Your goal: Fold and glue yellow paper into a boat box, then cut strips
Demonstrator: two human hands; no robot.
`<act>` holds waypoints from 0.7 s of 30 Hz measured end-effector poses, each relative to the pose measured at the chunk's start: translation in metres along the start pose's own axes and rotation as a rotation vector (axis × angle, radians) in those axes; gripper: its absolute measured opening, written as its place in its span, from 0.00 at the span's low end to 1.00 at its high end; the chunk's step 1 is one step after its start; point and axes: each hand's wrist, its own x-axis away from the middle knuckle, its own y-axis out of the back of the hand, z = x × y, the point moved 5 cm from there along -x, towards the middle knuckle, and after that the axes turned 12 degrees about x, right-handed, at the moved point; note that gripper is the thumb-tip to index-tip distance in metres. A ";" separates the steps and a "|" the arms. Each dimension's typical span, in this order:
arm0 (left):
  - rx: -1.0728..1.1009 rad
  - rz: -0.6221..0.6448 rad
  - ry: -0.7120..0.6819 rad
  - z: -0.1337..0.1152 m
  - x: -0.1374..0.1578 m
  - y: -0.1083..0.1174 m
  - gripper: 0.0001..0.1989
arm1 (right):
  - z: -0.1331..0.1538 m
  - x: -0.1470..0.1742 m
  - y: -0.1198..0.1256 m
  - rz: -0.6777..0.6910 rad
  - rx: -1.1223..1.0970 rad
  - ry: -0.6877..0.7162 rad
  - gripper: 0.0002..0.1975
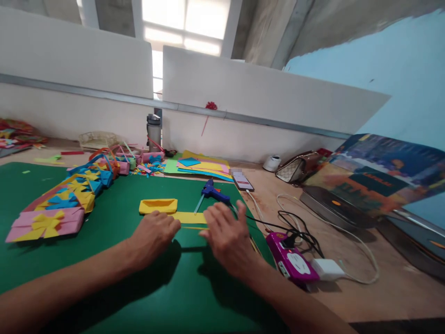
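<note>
My left hand (153, 236) is closed, its fingers pinching the left end of a thin yellow paper strip (193, 228). The strip is seen nearly edge-on and casts a narrow shadow on the green mat (139, 297). At the other end, my right hand (227, 239) has the strip between thumb and fingers, partly hidden, while its outer fingers are stretched. Just beyond the hands lies a flat yellow paper band (189, 217). A small folded yellow paper box (158, 206) sits behind my left hand. Beyond my right hand rests a blue glue gun (213, 191).
Finished paper bags with bows (66, 204) line the mat's left side. Coloured sheets (205, 164) and a phone (242, 181) lie at the back. To the right are a purple power strip (292, 260), a white adapter (327, 269) and tangled cables. A bottle (154, 132) stands by the wall.
</note>
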 end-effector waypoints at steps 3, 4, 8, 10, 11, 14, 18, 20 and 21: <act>-0.006 -0.083 -0.134 -0.030 0.004 0.001 0.08 | 0.028 0.006 0.002 0.070 -0.068 0.092 0.10; -0.009 -0.102 -0.161 -0.036 0.005 0.002 0.09 | 0.033 0.008 0.002 0.095 -0.073 0.108 0.12; -0.008 -0.101 -0.178 -0.041 0.007 0.002 0.08 | 0.035 0.013 0.000 0.124 -0.064 0.129 0.12; -0.014 -0.085 -0.159 -0.035 0.006 0.001 0.07 | 0.029 0.013 0.000 0.132 -0.051 0.105 0.11; -0.021 -0.085 -0.146 -0.031 0.005 0.000 0.07 | 0.026 0.012 -0.001 0.139 -0.039 0.089 0.11; -0.046 -0.117 -0.103 -0.014 0.001 0.001 0.08 | 0.016 0.010 -0.005 0.163 0.013 0.036 0.12; -0.065 -0.136 -0.073 0.010 -0.003 0.006 0.11 | 0.003 0.010 -0.011 0.199 0.052 -0.032 0.13; -0.079 -0.121 -0.043 0.023 -0.004 0.011 0.12 | -0.002 0.010 -0.014 0.229 0.056 -0.048 0.13; -0.092 -0.114 -0.001 0.030 -0.005 0.014 0.12 | -0.004 0.010 -0.016 0.248 0.062 -0.058 0.13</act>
